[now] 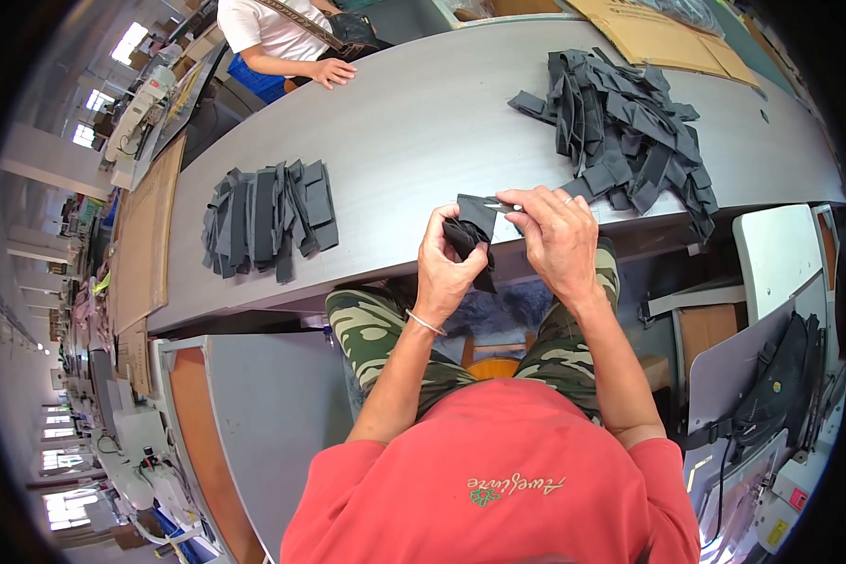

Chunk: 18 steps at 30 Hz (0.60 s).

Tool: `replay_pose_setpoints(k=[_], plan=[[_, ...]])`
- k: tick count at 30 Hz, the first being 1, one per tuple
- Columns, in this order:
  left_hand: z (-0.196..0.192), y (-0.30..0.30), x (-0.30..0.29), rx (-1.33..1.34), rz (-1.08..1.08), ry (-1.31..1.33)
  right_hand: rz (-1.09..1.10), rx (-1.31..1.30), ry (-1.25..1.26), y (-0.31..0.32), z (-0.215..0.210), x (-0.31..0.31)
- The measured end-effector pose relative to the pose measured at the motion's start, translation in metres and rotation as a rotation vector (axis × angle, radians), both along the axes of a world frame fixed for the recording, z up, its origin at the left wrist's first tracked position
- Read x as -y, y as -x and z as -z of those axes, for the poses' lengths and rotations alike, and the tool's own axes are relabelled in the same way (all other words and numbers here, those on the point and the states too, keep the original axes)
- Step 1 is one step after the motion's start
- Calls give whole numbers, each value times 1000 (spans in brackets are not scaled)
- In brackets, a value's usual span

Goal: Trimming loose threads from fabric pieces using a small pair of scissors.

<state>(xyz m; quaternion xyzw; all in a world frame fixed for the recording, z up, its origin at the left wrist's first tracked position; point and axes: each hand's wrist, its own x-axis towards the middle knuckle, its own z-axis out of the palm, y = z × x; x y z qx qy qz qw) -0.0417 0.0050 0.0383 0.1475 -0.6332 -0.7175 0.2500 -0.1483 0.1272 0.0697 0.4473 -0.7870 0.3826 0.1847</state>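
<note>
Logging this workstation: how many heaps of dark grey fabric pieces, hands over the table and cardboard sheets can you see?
Heaps of dark grey fabric pieces on the grey table: 2
Hands: 3, left hand, right hand, another person's hand
Brown cardboard sheets: 2
Total: 7

Dark grey fabric piece (474, 232), folded and crumpled; pinched between both hands' fingers (528, 209)

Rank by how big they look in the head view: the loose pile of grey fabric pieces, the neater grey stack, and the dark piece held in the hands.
1. Loose pile, largest.
2. Neater stack.
3. Held piece, smallest, though closest to the camera.
</note>
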Motion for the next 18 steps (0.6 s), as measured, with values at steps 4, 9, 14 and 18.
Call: replay_pose_setpoints(k=[4,9,14,18], plan=[[0,0,-1,-29,-6,-6,-3,-22,4,0,1,0],[1,-3,-1,21,-12,54,-1,92,49,0,4,-2],[-4,-2,-3,22,-11,10,-41,150,54,1,-1,-7],[3,-2,-1,4,-7,78,-72,72,-4,1,-3,-6]])
